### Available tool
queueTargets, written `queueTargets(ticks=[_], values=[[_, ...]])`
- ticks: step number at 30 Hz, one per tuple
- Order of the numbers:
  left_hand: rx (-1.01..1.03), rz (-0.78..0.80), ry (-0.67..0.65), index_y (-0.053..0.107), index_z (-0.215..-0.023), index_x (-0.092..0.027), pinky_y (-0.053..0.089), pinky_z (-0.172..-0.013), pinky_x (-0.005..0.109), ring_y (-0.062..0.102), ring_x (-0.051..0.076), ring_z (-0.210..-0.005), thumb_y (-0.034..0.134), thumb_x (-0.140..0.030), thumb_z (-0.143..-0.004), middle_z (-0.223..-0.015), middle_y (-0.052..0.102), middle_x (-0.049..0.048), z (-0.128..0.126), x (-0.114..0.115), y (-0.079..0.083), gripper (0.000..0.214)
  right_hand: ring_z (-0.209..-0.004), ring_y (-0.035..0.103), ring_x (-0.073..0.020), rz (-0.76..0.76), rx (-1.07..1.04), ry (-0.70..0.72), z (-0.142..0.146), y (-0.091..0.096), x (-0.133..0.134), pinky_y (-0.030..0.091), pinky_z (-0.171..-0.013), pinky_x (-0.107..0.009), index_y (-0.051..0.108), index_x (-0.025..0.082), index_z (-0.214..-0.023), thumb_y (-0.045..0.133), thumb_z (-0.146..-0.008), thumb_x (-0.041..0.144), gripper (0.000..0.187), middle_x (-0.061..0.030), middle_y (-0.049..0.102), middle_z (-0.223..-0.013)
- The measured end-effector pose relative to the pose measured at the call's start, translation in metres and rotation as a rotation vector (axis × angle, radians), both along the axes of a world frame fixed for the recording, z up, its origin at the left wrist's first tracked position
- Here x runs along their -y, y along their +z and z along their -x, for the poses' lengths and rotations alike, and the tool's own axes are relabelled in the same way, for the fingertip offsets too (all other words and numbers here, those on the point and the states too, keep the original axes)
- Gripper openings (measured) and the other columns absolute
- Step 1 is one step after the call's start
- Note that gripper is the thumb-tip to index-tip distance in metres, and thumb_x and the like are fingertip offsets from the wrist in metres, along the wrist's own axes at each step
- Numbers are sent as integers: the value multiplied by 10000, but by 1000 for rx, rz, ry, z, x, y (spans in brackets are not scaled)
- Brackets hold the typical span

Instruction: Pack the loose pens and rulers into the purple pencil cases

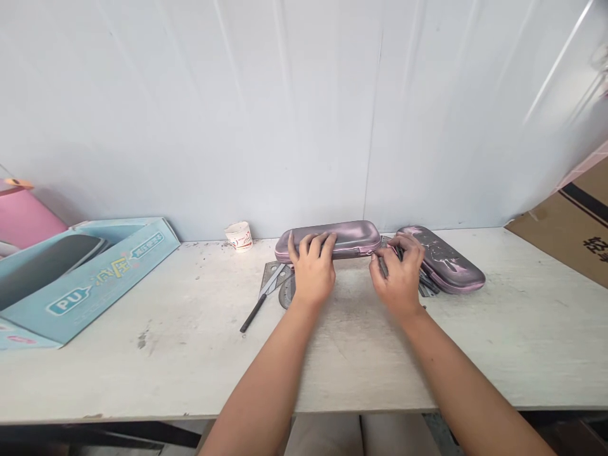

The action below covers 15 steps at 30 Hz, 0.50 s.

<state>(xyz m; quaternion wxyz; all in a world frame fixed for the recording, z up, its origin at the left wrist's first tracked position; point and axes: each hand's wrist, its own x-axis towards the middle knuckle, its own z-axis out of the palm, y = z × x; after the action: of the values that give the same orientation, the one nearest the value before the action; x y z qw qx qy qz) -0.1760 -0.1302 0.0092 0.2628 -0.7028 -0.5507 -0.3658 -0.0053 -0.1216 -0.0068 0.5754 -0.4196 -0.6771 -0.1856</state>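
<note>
A shiny purple pencil case (349,237) lies closed along the back of the white table (142,354). My left hand (311,269) rests on its left half, fingers spread flat over the lid. My right hand (399,275) is at the case's right end, fingers pinched together there on something too small to make out. A second purple case (446,259) lies just right of that hand, with dark pens (427,282) beside it. Under my left hand lie clear rulers (275,275) and a black pen (254,313).
A light blue cardboard box (90,275) lies at the left with a pink item (23,218) behind it. A small paper cup (240,235) stands at the wall. A brown carton (570,228) is at the right. The table's front edge runs across the bottom.
</note>
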Motion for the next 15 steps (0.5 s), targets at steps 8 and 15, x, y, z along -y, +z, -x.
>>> queueTargets(ticks=[8, 15], values=[[137, 167, -146, 502, -1177, -267, -72, -1075, 549, 468, 237, -1119, 503, -131, -760, -1130, 590, 39, 6, 1, 6, 438, -1108, 381, -256, 36, -133, 22, -7, 4, -4, 313, -953, -471, 583, 196, -765, 532, -749, 200, 53, -79, 384, -1010], [274, 211, -321, 520, -1134, -258, 60, -1090, 473, 488, 206, -1100, 566, -167, -753, -1120, 580, 34, 4, 4, 12, 394, -1084, 400, -237, 266, -487, 72, -21, 1, -11, 320, -947, -434, 575, 181, -803, 473, -783, 313, 168, -85, 372, -1035]])
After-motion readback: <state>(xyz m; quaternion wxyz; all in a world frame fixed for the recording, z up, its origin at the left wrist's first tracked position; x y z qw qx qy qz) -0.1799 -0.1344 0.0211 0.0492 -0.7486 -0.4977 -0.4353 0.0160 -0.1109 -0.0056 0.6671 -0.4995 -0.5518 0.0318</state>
